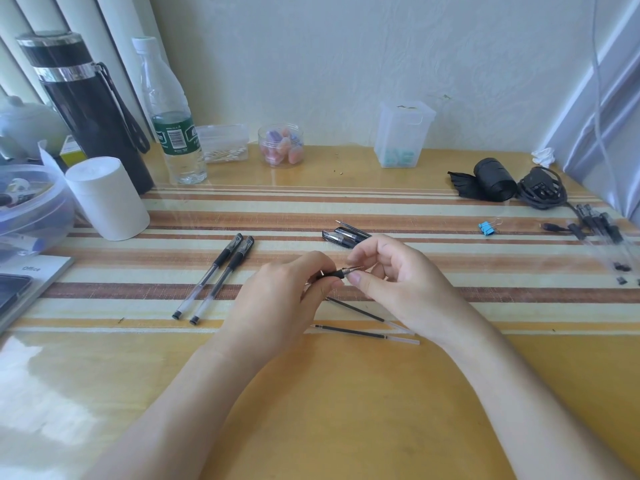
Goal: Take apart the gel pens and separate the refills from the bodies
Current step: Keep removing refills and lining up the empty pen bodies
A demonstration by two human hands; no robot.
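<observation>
While the left hand (287, 296) grips the pen (333, 274) by its black rubber sleeve, fingers curled round it, the right hand (394, 271) pinches the metal tip cone (348, 270) between thumb and forefinger. Its other fingers are loosely curled and hold nothing. Pen is held off the table (346, 410), mid-scene, roughly level, tip pointing right. Barrel is mostly hidden in the left fist.

Step, as I read it: unscrewing the cone. Cap looks already off. Can't tell if the thread has started.

Next move likely needs a counter-twist: left holds firm, right rolls the cone. Cone is small, smooth and tapered, so slip risk. Rubber sleeve should give the left good purchase. Then draw the refill straight out to the right, no bending.

Progress, judging by layout:
- Two refills (360, 311) lie just near of the hands. Thin dark tubes with clear tails, slightly apart.
- Black caps (341, 235) lie just far of the right hand.
- Two capped pens (225, 271) wait to the left, side by side. Clear barrels, black sleeves and end plugs.
- Far right is a blurred pile, maybe bodies (599, 225). Can't confirm.

Table top is glossy with glare near left, so round parts will likely roll.
</observation>
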